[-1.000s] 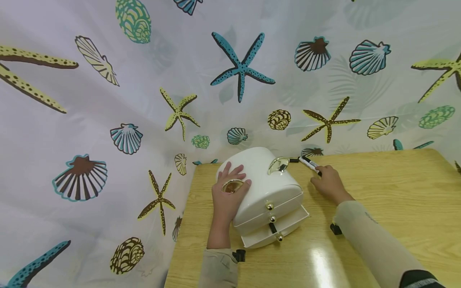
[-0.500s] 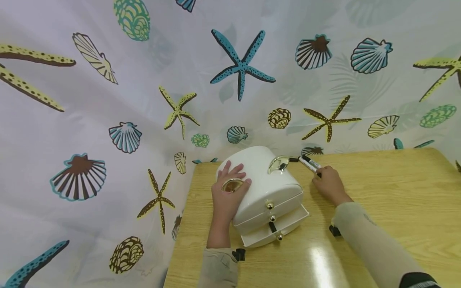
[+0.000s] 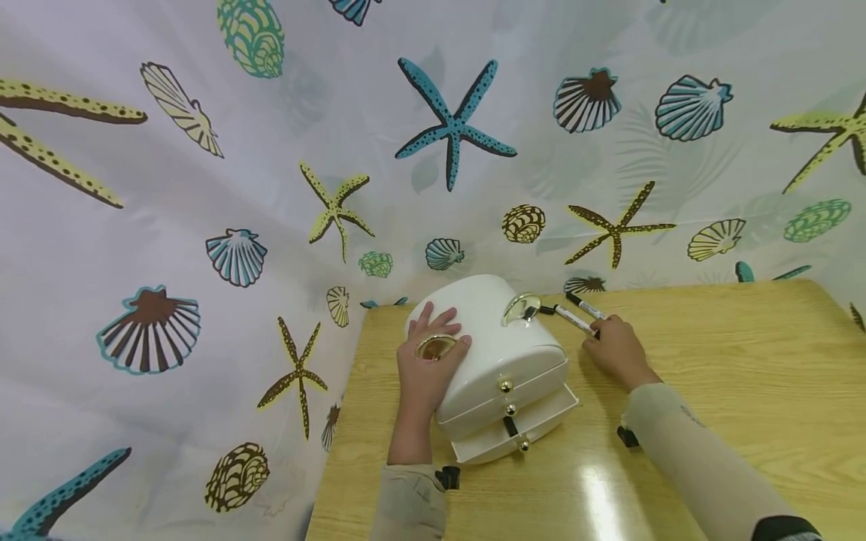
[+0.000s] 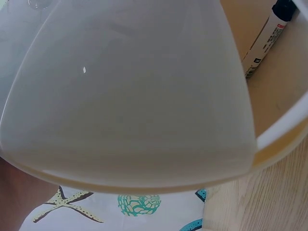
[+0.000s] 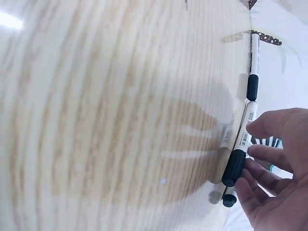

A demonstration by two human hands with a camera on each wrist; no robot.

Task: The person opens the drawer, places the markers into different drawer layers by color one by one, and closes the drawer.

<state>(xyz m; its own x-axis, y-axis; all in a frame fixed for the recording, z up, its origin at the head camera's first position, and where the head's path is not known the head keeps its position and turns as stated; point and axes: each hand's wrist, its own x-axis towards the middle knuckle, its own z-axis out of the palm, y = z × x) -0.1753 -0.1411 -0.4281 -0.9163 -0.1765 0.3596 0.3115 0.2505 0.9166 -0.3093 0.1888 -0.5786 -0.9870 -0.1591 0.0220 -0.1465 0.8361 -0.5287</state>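
Observation:
My left hand (image 3: 426,368) rests with spread fingers on the rounded white top of a small drawer box (image 3: 487,315), around one gold oval fitting (image 3: 436,347). The box's lowest drawer (image 3: 473,449) is pulled out. A marker (image 4: 264,45) with a black cap lies inside it, seen in the left wrist view. My right hand (image 3: 616,349) pinches a white marker (image 5: 245,127) near its black cap. Close by lies another marker (image 3: 587,306), partly behind the fingers. A third marker (image 5: 254,57) is mostly hidden behind the box in the head view.
The wooden table (image 3: 731,361) extends right and toward the front. A white curtain (image 3: 379,90) printed with starfish and shells hangs along its back and left. A second gold fitting (image 3: 522,309) sits on the box's right side.
The pinched marker has swung slightly left and toward the front, apart from the marker beside it. The left hand and the box have stayed in place.

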